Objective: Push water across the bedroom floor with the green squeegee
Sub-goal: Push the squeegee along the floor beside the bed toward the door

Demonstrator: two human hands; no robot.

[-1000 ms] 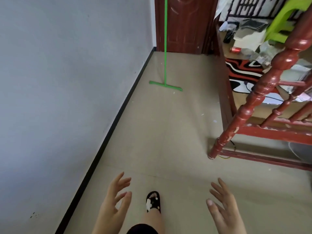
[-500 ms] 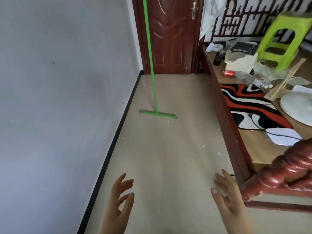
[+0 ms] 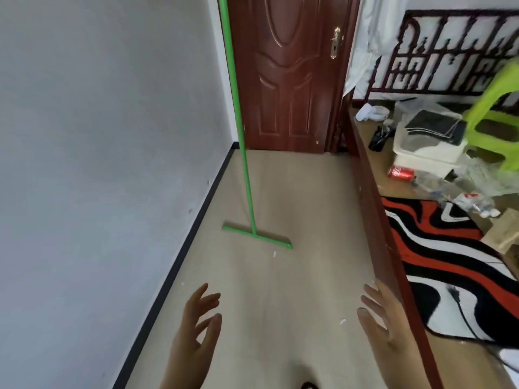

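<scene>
Both my hands are out in front of me at the bottom of the frame, and both are empty. My left hand (image 3: 196, 329) is spread loosely, fingers apart and slightly curled, palm turned inward, touching nothing. My right hand (image 3: 387, 329) is open too, fingers extended and splayed; it sits right against the dark red wooden bed rail (image 3: 373, 209) at lower right, though I cannot tell if it actually touches the wood.

The green squeegee (image 3: 256, 237) stands ahead of me in the centre of the frame, well apart from my hands. Its blade lies on the beige floor (image 3: 303, 209) and its long handle rises up to the top edge, in front of the corner by the brown door (image 3: 283, 74). The grey wall (image 3: 98, 136) with its black skirting fills the left side. Small white specks dot the floor between me and the blade.

To the right, beyond the rail, a red, black and white rug (image 3: 438, 248) lies on the bed platform, with a red can (image 3: 401, 173) on its side in white lettering I cannot read, a lime-green plastic stool (image 3: 494, 113), a white box and crumpled clear plastic.
</scene>
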